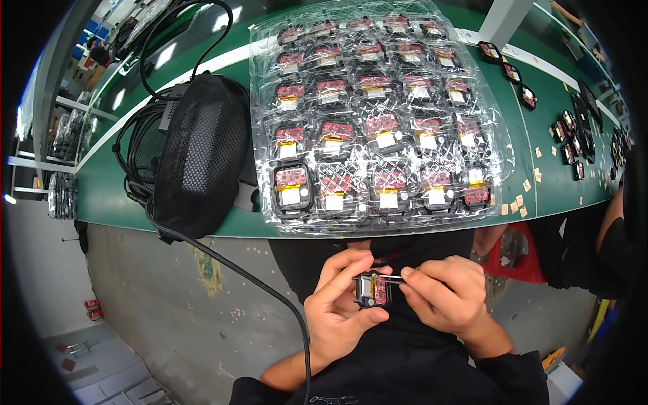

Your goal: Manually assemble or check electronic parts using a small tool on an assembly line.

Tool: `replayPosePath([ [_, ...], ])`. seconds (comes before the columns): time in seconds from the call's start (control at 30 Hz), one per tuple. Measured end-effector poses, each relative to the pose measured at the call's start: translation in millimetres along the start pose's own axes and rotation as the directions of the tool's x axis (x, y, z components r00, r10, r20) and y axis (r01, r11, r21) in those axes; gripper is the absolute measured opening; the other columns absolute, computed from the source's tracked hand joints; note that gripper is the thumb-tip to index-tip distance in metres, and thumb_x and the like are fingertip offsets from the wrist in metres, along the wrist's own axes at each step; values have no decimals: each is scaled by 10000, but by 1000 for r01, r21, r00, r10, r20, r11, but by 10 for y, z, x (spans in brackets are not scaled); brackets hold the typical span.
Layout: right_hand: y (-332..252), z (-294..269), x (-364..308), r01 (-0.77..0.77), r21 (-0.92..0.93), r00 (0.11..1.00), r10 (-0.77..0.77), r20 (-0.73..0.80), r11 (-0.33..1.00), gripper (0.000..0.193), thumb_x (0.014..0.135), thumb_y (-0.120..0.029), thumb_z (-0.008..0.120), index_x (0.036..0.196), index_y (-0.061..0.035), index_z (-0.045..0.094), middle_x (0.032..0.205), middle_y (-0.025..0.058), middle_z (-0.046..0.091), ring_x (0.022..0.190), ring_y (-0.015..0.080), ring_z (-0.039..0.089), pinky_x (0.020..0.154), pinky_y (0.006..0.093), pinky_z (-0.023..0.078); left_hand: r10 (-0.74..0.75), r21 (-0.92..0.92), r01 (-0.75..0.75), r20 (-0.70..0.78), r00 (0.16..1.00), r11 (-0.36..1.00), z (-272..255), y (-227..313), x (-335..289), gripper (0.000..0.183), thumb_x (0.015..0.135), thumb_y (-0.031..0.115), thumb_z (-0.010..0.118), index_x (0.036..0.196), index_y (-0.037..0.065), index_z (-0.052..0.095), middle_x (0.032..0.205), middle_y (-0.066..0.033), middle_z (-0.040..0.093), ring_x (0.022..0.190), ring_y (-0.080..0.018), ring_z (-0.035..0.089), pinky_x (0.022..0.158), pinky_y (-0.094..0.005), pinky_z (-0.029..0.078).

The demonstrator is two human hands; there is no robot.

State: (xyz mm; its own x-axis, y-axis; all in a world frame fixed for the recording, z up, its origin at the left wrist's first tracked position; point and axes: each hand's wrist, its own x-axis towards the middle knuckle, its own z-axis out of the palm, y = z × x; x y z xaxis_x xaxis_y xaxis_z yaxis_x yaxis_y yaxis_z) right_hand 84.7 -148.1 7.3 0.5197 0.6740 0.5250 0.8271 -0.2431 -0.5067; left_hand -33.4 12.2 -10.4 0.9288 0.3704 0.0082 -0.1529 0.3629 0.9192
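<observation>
My left hand grips a small black watch-like case below the table's front edge, in front of my body. The case lies open, showing a red circuit board, a silver part and a yellow strip. From the right, my right hand pinches thin metal tweezers, their tips at the upper part of the board. Whether the tips grip anything is too small to tell. Beyond my hands, clear plastic blister trays hold rows of similar open cases, each with a red board.
On the green table, a black mesh pouch lies left of the trays with coiled cables. One black cable hangs past my left forearm. Small tan pieces and more cases lie right. Beside a red stool sits another person.
</observation>
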Motion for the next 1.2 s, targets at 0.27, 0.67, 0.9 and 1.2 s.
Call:
replayPosePath([
  [0.27, -5, 86, 7, -22, 61, 998, 26, -61, 998, 231, 734, -49, 827, 946, -30, 736, 817, 64, 652, 526, 177, 566, 471, 301, 434, -17, -10, 17, -7, 1000, 1000, -5, 15, -18, 713, 829, 101, 851, 1420, -98, 506, 1446, -175, 425, 1253, -329, 608, 1063, -392, 530],
  [0.67, -12, 136, -38, -65, 124, 996, 72, -53, 990, 206, 755, -77, 833, 937, -42, 744, 799, 53, 653, 556, 183, 605, 488, 299, 461, -8, -6, 8, -2, 1000, 1000, 0, -11, -27, 711, 832, 94, 848, 1423, -99, 504, 1448, -174, 425, 1254, -318, 607, 1055, -380, 529],
  [0.9, -7, 99, -29, -110, 159, 993, 117, -32, 981, 194, 755, -92, 839, 922, -53, 749, 798, 57, 668, 583, 188, 627, 507, 300, 484, -7, -7, 7, 7, 1000, 1000, -6, 6, -4, 716, 830, 94, 848, 1426, -98, 500, 1456, -179, 414, 1259, -324, 600, 1075, -390, 521],
  [1.2, 0, 122, -68, -93, 152, 995, 97, -22, 984, 286, 703, -44, 852, 970, -43, 752, 835, 59, 658, 620, 182, 658, 519, 290, 518, -12, -11, 12, -11, 1000, 1000, 47, 9, 3, 702, 835, 100, 843, 1418, -100, 506, 1470, -193, 415, 1261, -329, 598, 1072, -396, 526],
])
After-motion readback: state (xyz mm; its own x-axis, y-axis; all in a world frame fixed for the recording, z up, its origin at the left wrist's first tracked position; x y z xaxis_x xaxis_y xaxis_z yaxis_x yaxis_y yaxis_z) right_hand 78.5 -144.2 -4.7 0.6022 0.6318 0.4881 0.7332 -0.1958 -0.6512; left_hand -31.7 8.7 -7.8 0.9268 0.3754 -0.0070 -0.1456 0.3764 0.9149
